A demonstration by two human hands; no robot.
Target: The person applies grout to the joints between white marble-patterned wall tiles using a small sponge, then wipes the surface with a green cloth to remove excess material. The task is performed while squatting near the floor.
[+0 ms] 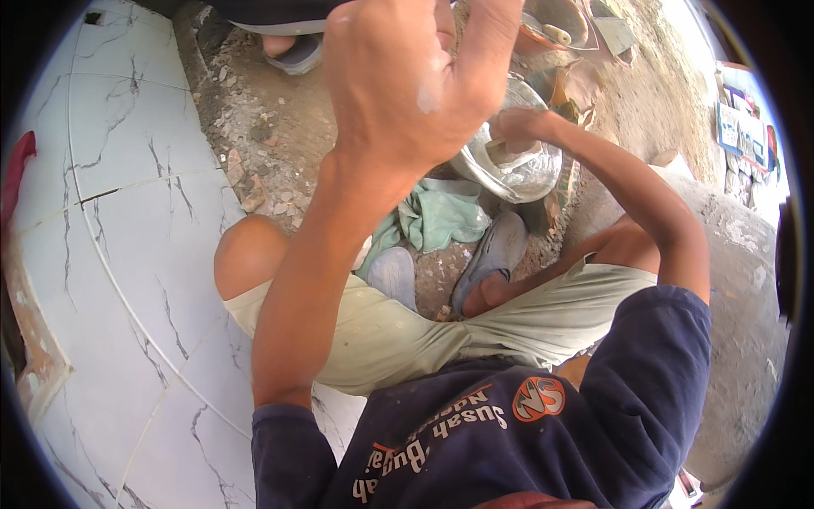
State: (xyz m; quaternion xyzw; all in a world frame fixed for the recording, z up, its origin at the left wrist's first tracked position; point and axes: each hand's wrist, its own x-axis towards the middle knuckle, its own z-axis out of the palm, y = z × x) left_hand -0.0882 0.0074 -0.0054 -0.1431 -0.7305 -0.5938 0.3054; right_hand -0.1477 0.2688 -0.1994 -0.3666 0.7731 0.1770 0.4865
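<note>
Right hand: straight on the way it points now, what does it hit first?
Probably the left wall of the bucket that the right hand is at. The left hand crosses that line in the picture but looks nearer the camera; exact depth is unclear.

Our right hand (pixel 519 126) at a bucket (pixel 536 180)
A crumpled green cloth (pixel 445 216) lies beside it; our left hand (pixel 405 93) is raised.
</note>
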